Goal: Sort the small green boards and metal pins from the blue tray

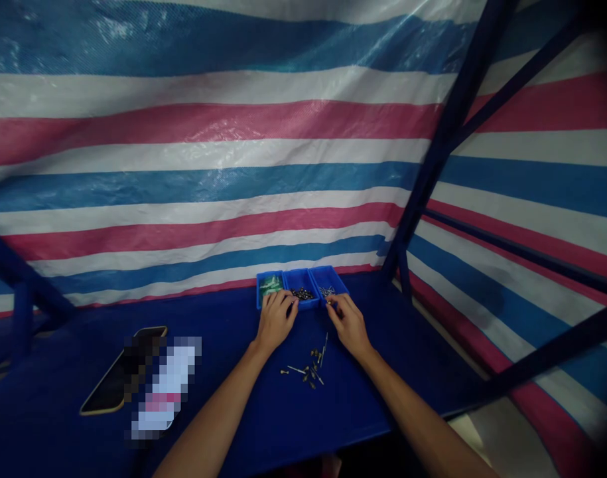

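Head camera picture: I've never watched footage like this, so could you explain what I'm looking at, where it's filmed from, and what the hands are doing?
The single picture comes from a camera worn on a person's head, looking forward and down, so the two bare arms reaching in from the bottom are that person's own. They work at a blue table inside a shelter of striped plastic sheeting. At the far edge stand three small blue bins with tiny parts inside. The left hand rests at the middle bin's front; the right hand reaches the right bin, fingertips pinching something small. Between the arms lies a loose scatter of screws and pins. A phone lies further left.
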Motion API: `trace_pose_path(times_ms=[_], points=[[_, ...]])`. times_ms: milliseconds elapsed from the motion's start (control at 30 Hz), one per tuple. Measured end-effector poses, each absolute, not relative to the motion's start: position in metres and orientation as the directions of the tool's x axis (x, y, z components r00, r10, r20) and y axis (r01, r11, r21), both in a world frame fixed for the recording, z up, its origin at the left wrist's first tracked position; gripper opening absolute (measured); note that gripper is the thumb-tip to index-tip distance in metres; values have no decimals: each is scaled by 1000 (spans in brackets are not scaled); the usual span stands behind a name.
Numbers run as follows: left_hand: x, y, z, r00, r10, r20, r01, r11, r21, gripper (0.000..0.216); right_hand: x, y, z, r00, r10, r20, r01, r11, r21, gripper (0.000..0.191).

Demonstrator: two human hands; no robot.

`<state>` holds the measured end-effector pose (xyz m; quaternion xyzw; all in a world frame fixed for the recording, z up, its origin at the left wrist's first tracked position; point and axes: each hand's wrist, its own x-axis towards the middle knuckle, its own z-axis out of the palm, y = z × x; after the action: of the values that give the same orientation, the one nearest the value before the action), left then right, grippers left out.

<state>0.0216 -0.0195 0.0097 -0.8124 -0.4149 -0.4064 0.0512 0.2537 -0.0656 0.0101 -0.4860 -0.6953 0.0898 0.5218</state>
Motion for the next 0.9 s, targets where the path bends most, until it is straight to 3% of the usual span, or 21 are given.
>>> trace_pose_path(times_ms=[700,900], points=[[22,-20,11,328,630,703,721,-648,244,19,254,-62,6,33,753,658,602,510,-614,15],[21,-20,9,328,630,704,715,-652,250,19,254,-63,7,20,740,672,600,529,-600,20]])
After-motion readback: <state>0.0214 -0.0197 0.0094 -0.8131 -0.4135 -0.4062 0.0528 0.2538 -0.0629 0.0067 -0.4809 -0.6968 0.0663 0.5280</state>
